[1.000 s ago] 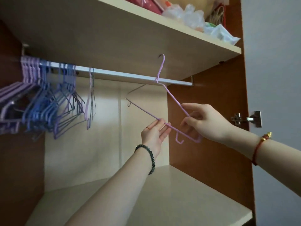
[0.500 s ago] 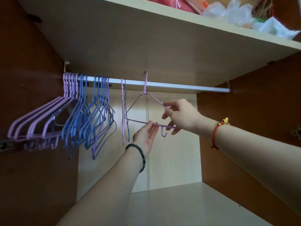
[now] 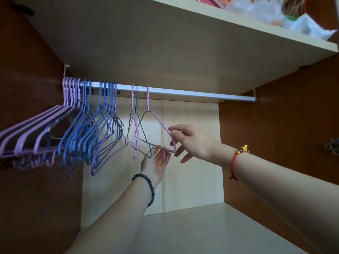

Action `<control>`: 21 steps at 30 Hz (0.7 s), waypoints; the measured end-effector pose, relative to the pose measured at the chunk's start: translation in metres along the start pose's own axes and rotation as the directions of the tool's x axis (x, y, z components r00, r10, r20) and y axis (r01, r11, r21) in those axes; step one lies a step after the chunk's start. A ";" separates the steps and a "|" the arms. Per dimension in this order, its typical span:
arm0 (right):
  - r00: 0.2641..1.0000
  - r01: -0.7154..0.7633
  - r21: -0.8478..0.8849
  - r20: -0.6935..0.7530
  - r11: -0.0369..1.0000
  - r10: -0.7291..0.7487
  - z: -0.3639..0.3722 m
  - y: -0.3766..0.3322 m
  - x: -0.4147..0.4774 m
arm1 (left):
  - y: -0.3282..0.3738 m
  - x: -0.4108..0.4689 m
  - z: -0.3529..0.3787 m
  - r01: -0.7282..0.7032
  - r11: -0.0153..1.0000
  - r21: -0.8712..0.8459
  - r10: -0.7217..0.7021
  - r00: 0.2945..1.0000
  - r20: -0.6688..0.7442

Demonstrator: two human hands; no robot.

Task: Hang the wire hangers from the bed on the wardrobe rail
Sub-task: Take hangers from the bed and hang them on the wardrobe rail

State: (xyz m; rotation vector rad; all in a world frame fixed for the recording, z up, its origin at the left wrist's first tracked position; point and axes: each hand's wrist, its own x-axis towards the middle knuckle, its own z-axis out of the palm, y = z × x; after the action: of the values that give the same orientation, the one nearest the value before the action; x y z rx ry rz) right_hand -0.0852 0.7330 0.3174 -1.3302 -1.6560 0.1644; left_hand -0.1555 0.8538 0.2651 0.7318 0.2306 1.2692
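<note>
CLERK: Item one, status?

OPERATOR: Lilac coated-wire hanger (image 3: 160,122). Its hook is over the white metal wardrobe rail (image 3: 183,93), the body hangs below, and it is rightmost in the row. I log it as hung but not yet let go.

CLERK: Hands?

OPERATOR: Right hand (image 3: 190,142): thumb and forefinger pinch the hanger's right shoulder bend, other fingers spread. Left hand (image 3: 156,162): palm up, fingers straight and apart, tips at the bottom bar, gripping nothing.

CLERK: Stock already on the rail?

OPERATOR: A bunch of lilac and blue wire hangers (image 3: 82,129) is packed at the left end. One lilac-and-blue pair (image 3: 135,129) hangs just beside the new entry.

CLERK: Remaining?

OPERATOR: I judge this hanger needs only release. The bed is out of view, so I cannot count what waits there.

CLERK: Changes against prior entries?

OPERATOR: One second back the hanger was held tilted out to the right, well apart from the row, with its hook up near the shelf's underside. Half a second back the hook stood just above the rail and the left hand was pinching the bottom bar. Now the hook is seated, the left hand has opened off the bar, and the right hand's pinch is unchanged.
</note>
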 end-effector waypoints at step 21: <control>0.744 -0.496 -0.194 -0.598 0.847 0.299 -0.230 0.045 -0.286 | -0.212 -0.182 0.175 0.248 0.856 0.453 -0.488 0.677 0.551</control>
State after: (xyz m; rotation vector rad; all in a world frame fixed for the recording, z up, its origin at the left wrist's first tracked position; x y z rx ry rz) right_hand 0.0946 0.4188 0.2421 -1.7944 -0.9059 -0.2541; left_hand 0.0492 0.5978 0.2257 1.3189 0.0174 0.5125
